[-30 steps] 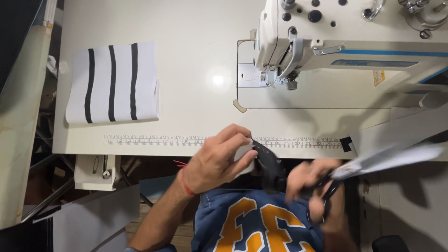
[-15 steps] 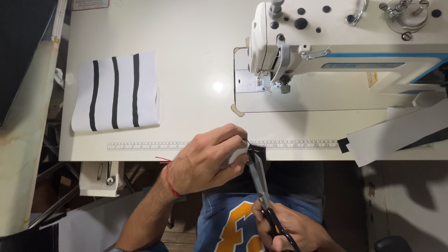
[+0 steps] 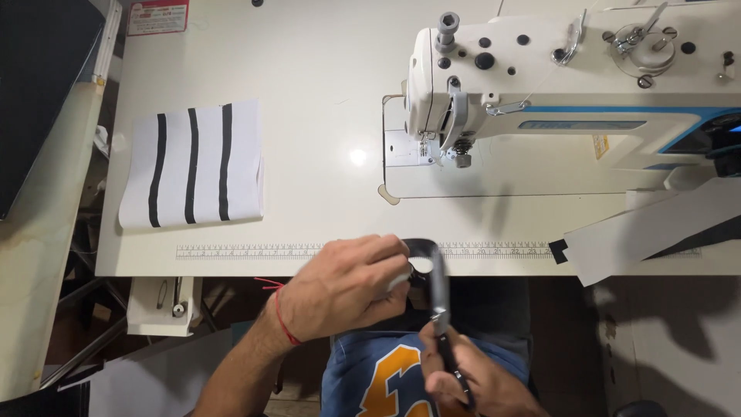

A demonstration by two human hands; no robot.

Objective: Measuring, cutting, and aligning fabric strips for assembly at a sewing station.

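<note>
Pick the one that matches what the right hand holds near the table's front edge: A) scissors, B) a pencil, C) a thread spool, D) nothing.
A: the right hand grips dark-handled scissors, whose blades point up toward the dark fabric piece that the left hand pinches at the table edge.

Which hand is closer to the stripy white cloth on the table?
Left. The left hand is at the table's front edge, below and to the right of the striped cloth. The right hand, holding scissors, is lower and farther right.
</note>
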